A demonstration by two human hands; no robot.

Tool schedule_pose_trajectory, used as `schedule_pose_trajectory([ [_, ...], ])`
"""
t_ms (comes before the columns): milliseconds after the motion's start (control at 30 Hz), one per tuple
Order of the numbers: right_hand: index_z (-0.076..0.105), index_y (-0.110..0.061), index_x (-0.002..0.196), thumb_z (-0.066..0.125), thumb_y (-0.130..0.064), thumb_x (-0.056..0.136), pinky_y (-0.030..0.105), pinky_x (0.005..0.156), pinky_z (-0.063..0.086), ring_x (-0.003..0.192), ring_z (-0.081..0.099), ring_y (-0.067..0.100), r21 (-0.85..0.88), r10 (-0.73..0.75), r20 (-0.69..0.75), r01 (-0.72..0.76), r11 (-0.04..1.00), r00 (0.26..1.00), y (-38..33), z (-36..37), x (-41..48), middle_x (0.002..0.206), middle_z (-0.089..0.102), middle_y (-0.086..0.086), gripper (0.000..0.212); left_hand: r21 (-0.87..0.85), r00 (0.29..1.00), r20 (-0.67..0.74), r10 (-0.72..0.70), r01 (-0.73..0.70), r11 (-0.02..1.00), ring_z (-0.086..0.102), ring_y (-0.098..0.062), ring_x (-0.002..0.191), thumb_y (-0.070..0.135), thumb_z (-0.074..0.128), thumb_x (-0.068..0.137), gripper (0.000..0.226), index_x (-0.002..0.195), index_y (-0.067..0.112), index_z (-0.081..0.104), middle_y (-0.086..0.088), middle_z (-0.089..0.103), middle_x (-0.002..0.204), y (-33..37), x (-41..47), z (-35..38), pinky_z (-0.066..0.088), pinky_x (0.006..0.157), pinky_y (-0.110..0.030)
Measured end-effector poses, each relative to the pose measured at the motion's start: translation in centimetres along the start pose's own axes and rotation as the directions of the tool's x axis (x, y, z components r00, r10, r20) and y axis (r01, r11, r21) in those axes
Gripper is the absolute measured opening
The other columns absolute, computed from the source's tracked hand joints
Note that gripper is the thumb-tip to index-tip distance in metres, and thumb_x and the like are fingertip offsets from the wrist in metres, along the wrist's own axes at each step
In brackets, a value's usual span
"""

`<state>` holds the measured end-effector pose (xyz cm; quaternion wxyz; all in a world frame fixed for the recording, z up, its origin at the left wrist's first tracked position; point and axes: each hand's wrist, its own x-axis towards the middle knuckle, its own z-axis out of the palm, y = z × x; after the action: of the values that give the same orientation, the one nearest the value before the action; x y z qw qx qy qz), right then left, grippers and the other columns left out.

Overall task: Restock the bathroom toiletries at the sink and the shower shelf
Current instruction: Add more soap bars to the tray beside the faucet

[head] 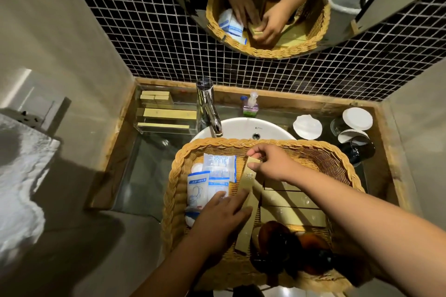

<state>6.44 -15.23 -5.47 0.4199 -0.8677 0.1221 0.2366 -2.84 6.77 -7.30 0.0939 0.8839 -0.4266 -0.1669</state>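
Note:
A wicker basket rests over the white sink. Inside lie blue-and-white sachets on the left, gold toiletry boxes on the right and dark amber bottles at the near end. My right hand pinches the far end of a long gold box that stands up among the others. My left hand lies flat beside that box, fingers spread, touching its near part and the sachets. A clear acrylic tray left of the tap holds more gold boxes.
A chrome tap rises behind the basket, with a small pump bottle beside it. Covered glasses and a dark cup stand at the right of the glass counter. A mirror hangs on the black mosaic wall. White towel at left.

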Motion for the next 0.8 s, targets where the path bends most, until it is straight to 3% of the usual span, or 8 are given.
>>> schedule_pose_trajectory([
  [167, 0.072, -0.022, 0.104, 0.076, -0.012, 0.086, 0.018, 0.081, 0.048, 0.087, 0.064, 0.010, 0.166, -0.027, -0.072, 0.039, 0.985, 0.997, -1.8, -3.4, -0.9, 0.094, 0.071, -0.002, 0.021, -0.109, 0.993, -0.115, -0.030, 0.017, 0.994, 0.039, -0.030, 0.135, 0.039, 0.069, 0.088, 0.070, 0.148, 0.037, 0.035, 0.003, 0.015, 0.167, -0.1, -0.2, -1.6, 0.040, 0.104, -0.038],
  [300, 0.074, -0.026, 0.101, 0.074, -0.012, 0.087, 0.033, 0.085, 0.056, 0.087, 0.066, 0.013, 0.232, -0.103, -0.159, 0.139, 0.963, 0.982, -5.0, -5.9, -1.8, 0.099, 0.071, -0.001, 0.019, -0.158, 0.958, -0.274, -0.086, 0.044, 0.986, 0.053, -0.024, 0.115, 0.034, 0.047, 0.092, 0.049, 0.141, 0.035, 0.050, -0.003, 0.014, 0.167, -0.4, -0.1, -4.6, 0.052, 0.084, -0.035],
  [400, 0.074, -0.027, 0.102, 0.073, -0.012, 0.089, 0.045, 0.085, 0.060, 0.083, 0.069, 0.024, 0.246, -0.200, -0.166, 0.237, 0.940, 0.966, -8.1, -6.7, -2.4, 0.094, 0.073, 0.008, 0.020, -0.279, 0.921, -0.364, -0.139, 0.034, 0.960, 0.061, -0.021, 0.106, 0.037, 0.055, 0.089, 0.056, 0.144, 0.039, 0.044, -0.004, 0.014, 0.167, -0.4, -0.5, -6.5, 0.057, 0.076, -0.037],
  [533, 0.074, -0.021, 0.106, 0.067, -0.008, 0.093, 0.018, 0.080, 0.055, 0.081, 0.066, 0.000, 0.189, -0.382, -0.123, 0.400, 0.897, 0.916, -13.1, -6.5, -2.9, 0.092, 0.073, -0.005, 0.020, -0.445, 0.812, -0.533, -0.238, -0.030, 0.895, 0.055, -0.001, 0.121, 0.040, 0.068, 0.093, 0.056, 0.145, 0.034, 0.047, -0.003, 0.023, 0.165, -0.2, -0.6, -9.0, 0.057, 0.083, -0.028],
  [600, 0.075, -0.026, 0.105, 0.067, -0.013, 0.094, 0.016, 0.083, 0.049, 0.088, 0.063, -0.007, 0.086, -0.482, -0.071, 0.486, 0.870, 0.873, -15.8, -6.1, -2.9, 0.095, 0.071, -0.017, 0.019, -0.574, 0.748, -0.548, -0.373, -0.012, 0.819, 0.046, 0.009, 0.127, 0.040, 0.064, 0.096, 0.054, 0.146, 0.037, 0.043, 0.006, 0.037, 0.157, -0.3, -0.4, -11.1, 0.053, 0.093, -0.023],
  [667, 0.073, -0.032, 0.105, 0.067, -0.019, 0.094, 0.023, 0.087, 0.047, 0.092, 0.062, -0.007, 0.004, -0.553, -0.012, 0.553, 0.833, 0.833, -18.1, -5.4, -2.4, 0.095, 0.069, -0.021, 0.018, -0.755, 0.682, -0.468, -0.562, 0.022, 0.655, 0.053, 0.014, 0.114, 0.035, 0.068, 0.093, 0.065, 0.143, 0.055, 0.032, 0.014, 0.051, 0.140, -1.0, -0.1, -13.0, 0.050, 0.088, -0.014],
  [733, 0.070, -0.026, 0.113, 0.067, -0.014, 0.094, 0.025, 0.092, 0.048, 0.098, 0.064, -0.002, 0.042, -0.600, 0.029, 0.599, 0.800, 0.799, -20.0, -4.6, -1.8, 0.101, 0.070, -0.013, 0.022, -0.879, 0.626, -0.382, -0.680, -0.020, 0.476, 0.066, 0.001, 0.097, 0.025, 0.073, 0.089, 0.071, 0.136, 0.064, 0.035, 0.005, 0.061, 0.127, -2.3, 0.2, -14.3, 0.057, 0.082, -0.023],
  [800, 0.066, -0.016, 0.120, 0.065, -0.003, 0.093, 0.024, 0.098, 0.050, 0.106, 0.066, 0.008, 0.141, -0.630, 0.058, 0.618, 0.773, 0.775, -21.4, -3.7, -1.4, 0.108, 0.071, 0.001, 0.030, -0.914, 0.552, -0.376, -0.744, -0.089, 0.396, 0.070, -0.007, 0.086, 0.015, 0.074, 0.087, 0.067, 0.126, 0.061, 0.045, 0.001, 0.061, 0.121, -3.8, 0.5, -15.2, 0.059, 0.074, -0.030],
])
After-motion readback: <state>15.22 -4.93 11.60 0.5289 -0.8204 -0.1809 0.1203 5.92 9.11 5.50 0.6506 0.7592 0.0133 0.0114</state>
